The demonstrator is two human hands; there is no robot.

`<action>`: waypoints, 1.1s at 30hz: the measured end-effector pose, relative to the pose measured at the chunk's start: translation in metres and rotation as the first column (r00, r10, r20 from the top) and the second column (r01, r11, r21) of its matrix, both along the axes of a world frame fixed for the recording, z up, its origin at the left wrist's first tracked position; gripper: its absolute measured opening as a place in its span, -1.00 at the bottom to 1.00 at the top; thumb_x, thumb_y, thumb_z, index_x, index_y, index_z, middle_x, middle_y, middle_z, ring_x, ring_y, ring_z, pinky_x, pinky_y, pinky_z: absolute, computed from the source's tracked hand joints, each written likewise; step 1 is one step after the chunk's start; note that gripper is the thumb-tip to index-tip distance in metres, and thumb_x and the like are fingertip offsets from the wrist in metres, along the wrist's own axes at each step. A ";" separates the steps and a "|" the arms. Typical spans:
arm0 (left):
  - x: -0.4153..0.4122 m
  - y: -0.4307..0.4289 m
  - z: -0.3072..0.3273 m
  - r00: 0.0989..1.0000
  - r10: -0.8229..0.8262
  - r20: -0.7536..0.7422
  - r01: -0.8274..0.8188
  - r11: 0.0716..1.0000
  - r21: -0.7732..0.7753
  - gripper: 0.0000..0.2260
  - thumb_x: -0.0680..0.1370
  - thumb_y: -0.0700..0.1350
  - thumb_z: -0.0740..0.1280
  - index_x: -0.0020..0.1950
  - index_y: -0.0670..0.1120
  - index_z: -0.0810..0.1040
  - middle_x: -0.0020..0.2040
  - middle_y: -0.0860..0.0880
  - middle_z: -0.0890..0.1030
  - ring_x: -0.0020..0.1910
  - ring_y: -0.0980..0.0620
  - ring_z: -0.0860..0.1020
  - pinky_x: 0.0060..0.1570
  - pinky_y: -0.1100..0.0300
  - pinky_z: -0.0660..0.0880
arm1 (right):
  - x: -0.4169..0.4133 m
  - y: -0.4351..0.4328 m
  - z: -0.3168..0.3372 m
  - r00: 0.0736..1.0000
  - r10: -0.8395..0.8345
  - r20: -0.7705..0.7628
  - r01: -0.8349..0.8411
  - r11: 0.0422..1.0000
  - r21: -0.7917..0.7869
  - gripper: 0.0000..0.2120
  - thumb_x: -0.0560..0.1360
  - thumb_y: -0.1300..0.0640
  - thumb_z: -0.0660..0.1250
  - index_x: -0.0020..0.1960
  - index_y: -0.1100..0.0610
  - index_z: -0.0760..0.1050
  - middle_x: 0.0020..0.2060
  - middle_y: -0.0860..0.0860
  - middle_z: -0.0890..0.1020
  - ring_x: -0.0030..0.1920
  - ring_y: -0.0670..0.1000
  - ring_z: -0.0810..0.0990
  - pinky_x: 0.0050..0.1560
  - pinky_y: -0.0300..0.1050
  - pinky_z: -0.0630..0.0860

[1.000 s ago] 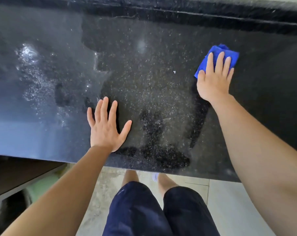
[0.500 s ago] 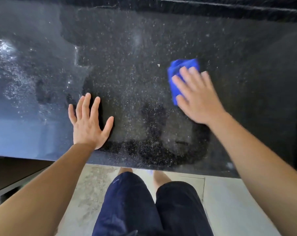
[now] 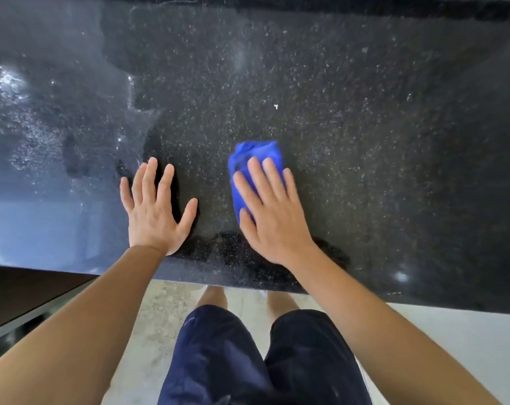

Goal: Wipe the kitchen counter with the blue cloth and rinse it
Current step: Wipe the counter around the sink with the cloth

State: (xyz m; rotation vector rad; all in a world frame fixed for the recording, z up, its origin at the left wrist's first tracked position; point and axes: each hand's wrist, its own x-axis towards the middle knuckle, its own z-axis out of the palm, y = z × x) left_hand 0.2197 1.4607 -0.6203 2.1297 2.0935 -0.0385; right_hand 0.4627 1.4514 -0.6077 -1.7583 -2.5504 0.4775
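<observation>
Head view, looking down on a black speckled counter (image 3: 365, 141).

Right hand (image 3: 272, 217): palm down, fingers straight and close together, pressing flat on the blue cloth (image 3: 256, 154). No finger curls round the cloth. The hand's outline is slightly blurred.

Blue cloth: bunched into a small wad, lying on the counter near the middle of the view. It sticks out from under the right fingers toward 12 o'clock and 10 o'clock; the rest is covered by the hand.

Left hand (image 3: 153, 211): at 9 o'clock of the cloth, near it but apart from it. Palm down on the bare counter, fingers straight and spread, thumb out toward 3 o'clock. It holds nothing.

Counter surface: a wet sheen (image 3: 43, 135) with bright droplets covers the 9 to 10 o'clock part of the view. Its ragged edge runs just beyond the left fingertips. A small white speck (image 3: 275, 106) lies at 12 o'clock of the cloth, well apart from it.

At 6 o'clock, below the counter edge: dark blue shorts (image 3: 248, 355), bare legs and a pale floor (image 3: 160, 311).
</observation>
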 end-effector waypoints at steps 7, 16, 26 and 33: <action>0.000 0.000 0.000 1.000 -0.001 -0.002 0.001 1.000 -0.010 -0.33 0.56 0.26 0.08 0.55 -0.10 0.20 0.58 -0.15 0.14 0.57 -0.16 0.07 0.51 -0.27 -0.08 | 0.148 0.070 -0.014 0.973 -0.186 0.139 0.174 0.980 0.094 -0.41 0.58 -0.05 0.14 0.59 0.01 0.18 0.60 0.10 0.15 0.58 0.20 0.10 0.54 0.29 0.00; -0.003 -0.002 -0.002 0.999 -0.012 0.044 0.012 1.000 0.004 -0.33 0.56 0.27 0.10 0.56 -0.10 0.20 0.58 -0.16 0.14 0.57 -0.17 0.06 0.52 -0.24 -0.11 | 0.108 0.109 -0.008 0.639 -0.764 0.085 0.765 0.643 0.027 -0.34 0.53 0.00 0.02 0.63 0.04 0.04 0.61 0.14 0.03 0.60 0.22 -0.03 0.54 0.30 -0.04; -0.006 -0.005 0.003 0.996 -0.029 0.082 0.031 0.999 -0.035 -0.23 0.55 0.41 -0.05 0.59 -0.07 0.15 0.60 -0.15 0.07 0.59 -0.15 -0.02 0.51 -0.25 -0.20 | -0.018 -0.119 -0.004 0.991 -0.124 0.047 0.124 0.992 0.000 -0.39 0.57 0.00 0.13 0.60 0.00 0.16 0.61 0.07 0.11 0.61 0.15 0.01 0.55 0.25 0.00; -0.063 -0.040 0.017 0.989 -0.070 0.132 0.073 0.997 -0.016 -0.38 0.64 0.27 -0.06 0.60 -0.06 0.10 0.62 -0.16 -0.13 0.59 -0.16 -0.10 0.53 -0.21 -0.19 | 0.044 -0.139 -0.005 0.762 -0.634 0.136 0.640 0.768 -0.005 -0.36 0.55 -0.04 0.03 0.62 0.01 0.07 0.62 0.09 0.04 0.60 0.19 -0.04 0.54 0.30 0.00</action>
